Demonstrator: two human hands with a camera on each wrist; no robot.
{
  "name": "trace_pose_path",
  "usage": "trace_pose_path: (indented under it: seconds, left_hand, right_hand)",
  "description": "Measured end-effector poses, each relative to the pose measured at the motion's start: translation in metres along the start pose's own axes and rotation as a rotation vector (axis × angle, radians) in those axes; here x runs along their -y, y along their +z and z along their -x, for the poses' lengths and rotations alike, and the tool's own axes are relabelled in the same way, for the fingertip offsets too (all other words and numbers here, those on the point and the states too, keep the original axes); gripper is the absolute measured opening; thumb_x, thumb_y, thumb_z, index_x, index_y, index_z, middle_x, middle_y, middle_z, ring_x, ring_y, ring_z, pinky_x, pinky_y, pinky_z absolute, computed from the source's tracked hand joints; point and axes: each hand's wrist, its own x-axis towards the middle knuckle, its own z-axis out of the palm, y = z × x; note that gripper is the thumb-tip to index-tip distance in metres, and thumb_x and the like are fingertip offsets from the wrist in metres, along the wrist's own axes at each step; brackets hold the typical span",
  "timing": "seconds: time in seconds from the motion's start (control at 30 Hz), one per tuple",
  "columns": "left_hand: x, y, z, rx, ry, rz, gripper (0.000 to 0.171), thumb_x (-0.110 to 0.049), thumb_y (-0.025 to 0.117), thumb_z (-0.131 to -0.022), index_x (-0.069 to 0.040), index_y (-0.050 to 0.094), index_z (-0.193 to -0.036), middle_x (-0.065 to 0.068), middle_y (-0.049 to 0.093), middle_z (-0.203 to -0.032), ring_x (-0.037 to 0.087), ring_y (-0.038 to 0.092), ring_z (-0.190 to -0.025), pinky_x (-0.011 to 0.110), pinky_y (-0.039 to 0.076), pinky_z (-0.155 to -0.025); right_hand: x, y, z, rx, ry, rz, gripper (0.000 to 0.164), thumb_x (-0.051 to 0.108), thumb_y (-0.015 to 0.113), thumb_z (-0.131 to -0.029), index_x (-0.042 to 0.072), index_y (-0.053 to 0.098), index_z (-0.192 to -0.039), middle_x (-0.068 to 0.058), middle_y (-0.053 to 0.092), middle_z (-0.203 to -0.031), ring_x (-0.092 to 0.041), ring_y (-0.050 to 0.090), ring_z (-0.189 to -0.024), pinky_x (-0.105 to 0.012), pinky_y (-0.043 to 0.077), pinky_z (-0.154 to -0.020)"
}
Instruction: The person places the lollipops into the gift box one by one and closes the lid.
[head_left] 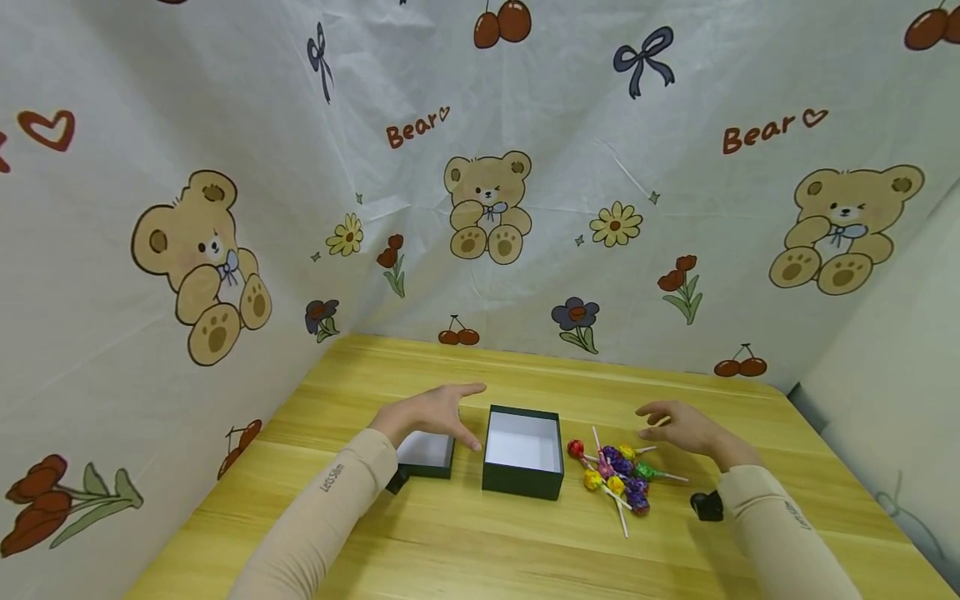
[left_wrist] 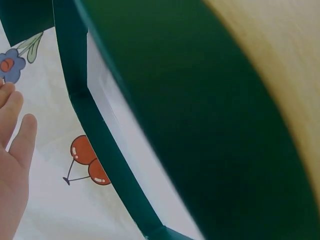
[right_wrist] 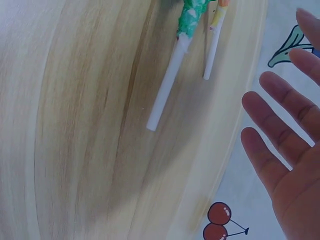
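Note:
An open dark green box (head_left: pixel 522 482) with a white inside stands in the middle of the table. To its left lies a shallower green lid (head_left: pixel 433 472), white inside and partly covered by my left arm. My left hand (head_left: pixel 435 412) hovers over the lid, thumb and fingers spread, holding nothing. In the left wrist view a green wall (left_wrist: pixel 195 115) fills much of the frame beside the fingers. Right of the box lies a loose pile of lollipops (head_left: pixel 617 461) in red, yellow, purple and green wrappers. My right hand (head_left: pixel 684 429), fingers loosely bent and holding nothing, is beyond the green lollipop (right_wrist: pixel 192 17).
The wooden table (head_left: pixel 480 533) ends at a hanging cloth (head_left: pixel 540 308) printed with bears, flowers and cherries. Small black devices (head_left: pixel 707 506) sit by both wrists. A pale cable (head_left: pixel 907 508) hangs beyond the table's right edge.

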Motion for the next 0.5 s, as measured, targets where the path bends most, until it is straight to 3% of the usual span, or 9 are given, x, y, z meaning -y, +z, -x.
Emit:
trace_pose_path:
  seconds: [0.03,0.1,0.5]
  left_hand:
    - [-0.001,0.000,0.000,0.002,0.002,0.000,0.113,-0.042,0.091,-0.072,-0.016,0.026,-0.160,0.006,0.026,-0.166,0.030,0.051,-0.129,0.052,0.036,-0.117]
    - [-0.001,0.001,-0.001,0.007,0.006,-0.008,0.113,-0.044,0.090,-0.072,-0.017,0.026,-0.161,0.005,0.025,-0.166,0.030,0.026,-0.152,0.054,0.034,-0.118]
    - [-0.004,0.011,0.000,0.039,-0.008,0.009,0.116,-0.042,0.090,-0.073,-0.018,0.020,-0.162,0.001,0.020,-0.168,0.031,0.024,-0.153,0.055,0.035,-0.118]
  right_hand:
    - [0.001,0.000,0.000,0.005,-0.003,-0.004,0.046,0.019,0.068,-0.095,-0.009,0.058,-0.130,-0.033,0.061,-0.120,-0.048,0.061,-0.110,-0.056,0.056,-0.087]
    - [0.002,-0.001,0.000,0.017,-0.009,-0.012,0.045,0.016,0.068,-0.094,-0.010,0.059,-0.129,-0.033,0.061,-0.120,-0.048,0.061,-0.109,-0.056,0.056,-0.087]
    - [0.003,0.006,0.000,0.054,0.032,-0.067,0.043,0.016,0.071,-0.093,-0.011,0.063,-0.125,-0.030,0.065,-0.121,-0.044,0.063,-0.109,-0.054,0.055,-0.091]
